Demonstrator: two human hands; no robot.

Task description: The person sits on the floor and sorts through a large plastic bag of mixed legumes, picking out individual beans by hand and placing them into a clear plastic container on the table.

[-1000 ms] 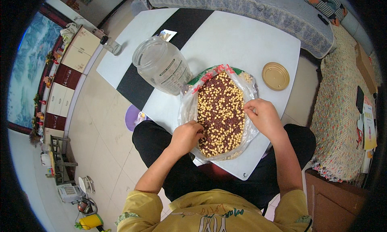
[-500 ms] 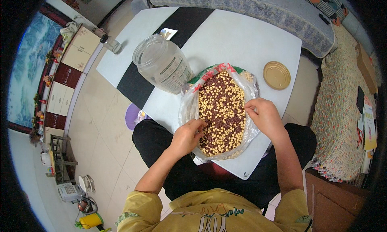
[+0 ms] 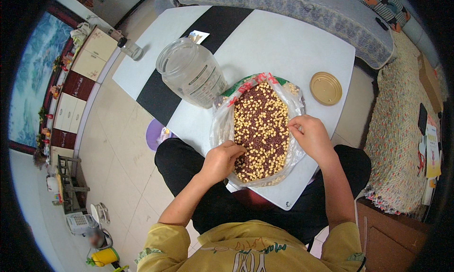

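Tray of beans between jar at left and lid at right, on table.

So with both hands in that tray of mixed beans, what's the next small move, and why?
Probably pinch up a few yellow beans. Both the left hand and the right hand rest with fingertips down on the mix of yellow and dark beans, and the open clear jar stands empty beside the tray.

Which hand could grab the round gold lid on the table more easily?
Probably the right hand. The gold lid lies on its side of the table, just beyond it. The left hand rests at the near left edge of the bean pile, which lies between it and the lid.
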